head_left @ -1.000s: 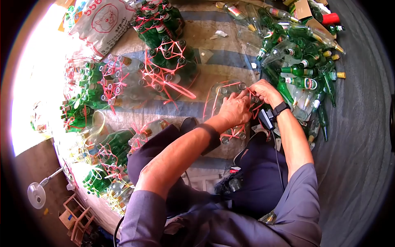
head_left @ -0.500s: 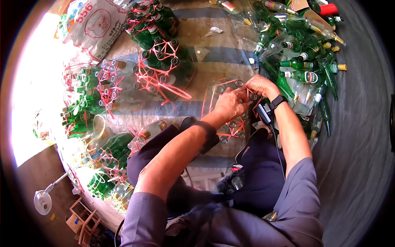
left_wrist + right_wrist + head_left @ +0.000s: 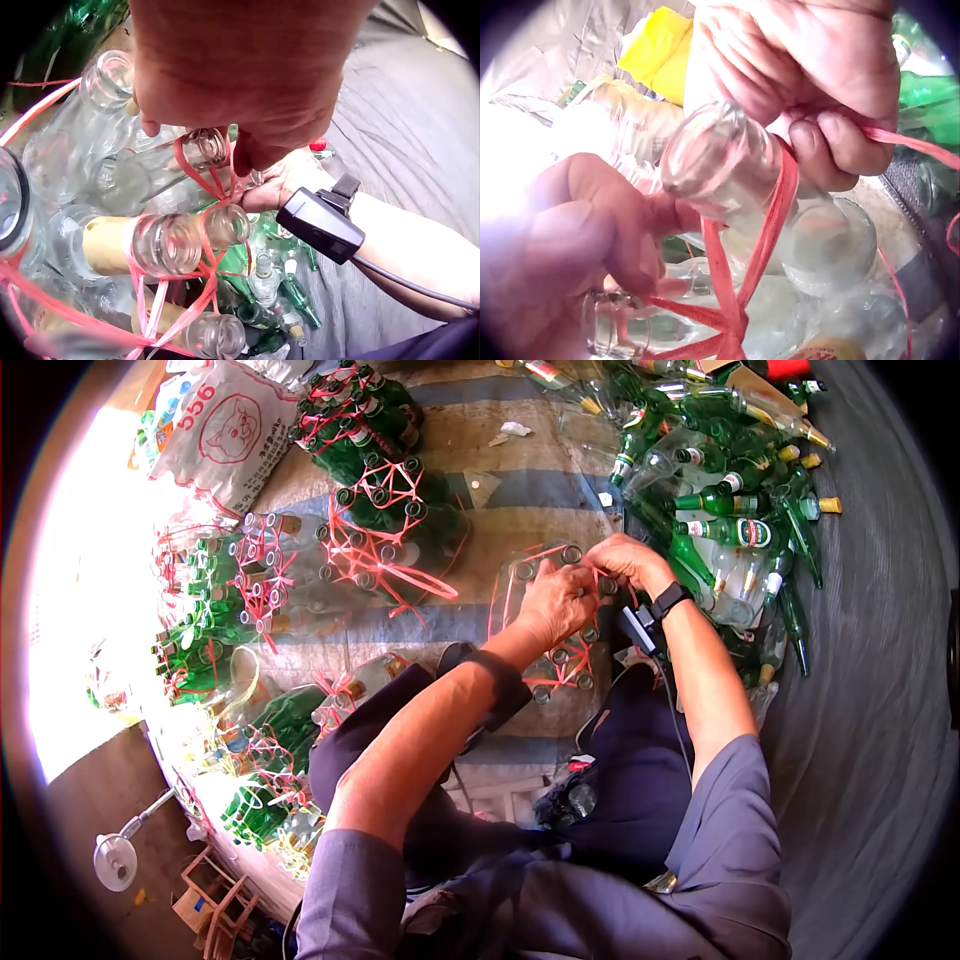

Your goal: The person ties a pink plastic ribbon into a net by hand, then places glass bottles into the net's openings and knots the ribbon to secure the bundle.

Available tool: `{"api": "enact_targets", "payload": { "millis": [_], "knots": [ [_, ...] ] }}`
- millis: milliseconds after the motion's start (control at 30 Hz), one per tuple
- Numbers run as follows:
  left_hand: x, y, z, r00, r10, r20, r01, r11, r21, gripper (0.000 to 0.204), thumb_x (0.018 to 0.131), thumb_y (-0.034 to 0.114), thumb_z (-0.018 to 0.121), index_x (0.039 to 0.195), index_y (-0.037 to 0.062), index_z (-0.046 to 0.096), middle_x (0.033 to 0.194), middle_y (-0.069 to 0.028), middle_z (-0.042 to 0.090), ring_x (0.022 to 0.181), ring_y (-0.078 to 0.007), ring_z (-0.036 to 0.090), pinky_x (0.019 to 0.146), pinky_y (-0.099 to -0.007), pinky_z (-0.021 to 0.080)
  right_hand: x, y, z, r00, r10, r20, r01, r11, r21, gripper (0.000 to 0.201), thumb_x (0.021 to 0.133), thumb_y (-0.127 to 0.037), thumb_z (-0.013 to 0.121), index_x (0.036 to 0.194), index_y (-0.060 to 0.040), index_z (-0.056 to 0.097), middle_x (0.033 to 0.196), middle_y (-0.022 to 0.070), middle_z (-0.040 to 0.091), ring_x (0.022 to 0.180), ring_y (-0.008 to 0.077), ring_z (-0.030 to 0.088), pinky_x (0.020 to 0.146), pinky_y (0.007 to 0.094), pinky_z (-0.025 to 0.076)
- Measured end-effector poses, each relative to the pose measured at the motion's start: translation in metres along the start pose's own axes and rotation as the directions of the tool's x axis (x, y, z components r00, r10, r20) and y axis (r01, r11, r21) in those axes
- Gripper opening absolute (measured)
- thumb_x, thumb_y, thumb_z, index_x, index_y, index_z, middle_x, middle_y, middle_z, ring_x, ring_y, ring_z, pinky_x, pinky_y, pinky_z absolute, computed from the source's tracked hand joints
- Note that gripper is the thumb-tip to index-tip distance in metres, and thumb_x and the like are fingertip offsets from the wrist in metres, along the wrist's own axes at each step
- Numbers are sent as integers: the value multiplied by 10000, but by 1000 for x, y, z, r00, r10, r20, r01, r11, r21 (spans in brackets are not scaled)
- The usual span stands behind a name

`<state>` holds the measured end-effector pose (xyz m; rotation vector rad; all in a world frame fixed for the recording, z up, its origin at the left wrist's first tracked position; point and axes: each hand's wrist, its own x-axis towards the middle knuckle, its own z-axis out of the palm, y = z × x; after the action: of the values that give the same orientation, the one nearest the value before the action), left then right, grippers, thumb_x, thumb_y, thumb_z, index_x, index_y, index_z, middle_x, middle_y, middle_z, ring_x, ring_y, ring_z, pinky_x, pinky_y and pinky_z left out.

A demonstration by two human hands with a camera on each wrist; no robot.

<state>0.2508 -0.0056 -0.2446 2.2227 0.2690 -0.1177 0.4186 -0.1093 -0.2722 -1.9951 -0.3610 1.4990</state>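
Observation:
Clear glass bottles (image 3: 112, 240) stand in a bundle, pink strap (image 3: 769, 232) looped and crossed around their necks. My left hand (image 3: 558, 603) is over the bundle, its bent fingers around a bottle neck (image 3: 204, 148) and against the strap; its exact fingertip contact is partly hidden. At the bundle's right side, my right hand (image 3: 632, 563) pinches the strap between curled fingers (image 3: 840, 142), and a length of it trails off to the right. Just beside those fingers is a tilted clear bottle neck (image 3: 720, 154) with strap round it.
Loose green and clear bottles (image 3: 735, 532) lie piled at the right. Tied bundles of green bottles (image 3: 375, 495) and clear ones stand on the left, near a white printed sack (image 3: 228, 435). A fan (image 3: 115, 862) and wooden frame (image 3: 215, 905) are at the lower left.
The head view has shifted slightly, so the bottles sit a little further left and up. Both hands stay at the bundle; the left hand's fingers have changed position slightly over the necks.

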Motion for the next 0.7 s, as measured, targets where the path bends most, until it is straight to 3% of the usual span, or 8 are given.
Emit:
{"api": "enact_targets", "payload": {
  "millis": [133, 200, 367, 433, 500, 567, 633, 700],
  "knots": [
    [-9, 27, -18, 996, -85, -15, 84, 995, -50, 121, 768, 219, 672, 857, 136, 677, 977, -31, 687, 1037, -312, 550, 915, -426, 425, -18, -8, -8, 997, -42, 65, 30, 983, 178, 118, 776, -201, 686, 726, -95, 684, 563, -59, 487, 450, 69, 386, 424, 248, 278],
    [-11, 37, -16, 980, -180, -86, 186, 980, 67, 130, 771, 219, 668, 875, 144, 685, 933, -41, 692, 1068, -299, 546, 886, -448, 440, -20, -3, -11, 994, -81, 76, 64, 977, 204, 114, 769, -197, 690, 779, -85, 703, 571, -57, 494, 450, 68, 389, 424, 241, 282],
    [-14, 48, -21, 956, -231, -183, 249, 965, 84, 129, 777, 194, 648, 883, 136, 693, 887, -70, 705, 991, -310, 593, 880, -464, 465, -21, -3, -14, 990, -108, 90, 86, 972, 219, 205, 762, -184, 681, 913, -59, 738, 595, -50, 510, 453, 59, 400, 427, 232, 307],
    [-16, 48, -25, 949, -245, -200, 271, 956, 113, 138, 778, 185, 640, 889, 123, 693, 872, -82, 710, 944, -323, 622, 876, -460, 480, -23, -3, -17, 985, -138, 108, 113, 972, 207, 174, 765, -183, 666, 874, -71, 742, 614, -49, 526, 455, 55, 406, 432, 232, 321],
    [-17, 42, -31, 967, -227, -116, 221, 973, -65, 170, 774, 136, 621, 910, 55, 684, 849, -124, 715, 821, -315, 675, 798, -413, 521, -28, -7, -19, 985, -141, 99, 126, 981, 147, 148, 767, -192, 662, 835, -84, 738, 606, -53, 524, 456, 52, 405, 434, 234, 316],
    [-16, 36, -36, 967, -233, -105, 216, 965, -148, 186, 768, 115, 619, 918, 19, 673, 853, -143, 715, 798, -297, 686, 764, -393, 528, -30, -12, -19, 985, -145, 89, 138, 987, 88, 131, 769, -200, 658, 797, -97, 734, 597, -57, 522, 457, 49, 404, 435, 235, 311],
    [-15, 30, -39, 961, -258, -101, 220, 931, -290, 208, 755, 74, 627, 920, -51, 651, 837, -178, 706, 790, -247, 693, 734, -358, 529, -31, -13, -18, 984, -160, 84, 157, 987, 35, 138, 724, -203, 668, 634, -102, 644, 552, -59, 495, 461, 52, 415, 426, 245, 308],
    [-18, 24, -40, 954, -288, -87, 246, 912, -329, 217, 755, 90, 637, 916, -56, 648, 832, -181, 703, 791, -249, 691, 736, -361, 529, -36, -17, -15, 984, -160, 79, 158, 987, 37, 148, 723, -203, 669, 623, -100, 636, 550, -57, 503, 458, 51, 421, 425, 243, 314]
  ]
}}
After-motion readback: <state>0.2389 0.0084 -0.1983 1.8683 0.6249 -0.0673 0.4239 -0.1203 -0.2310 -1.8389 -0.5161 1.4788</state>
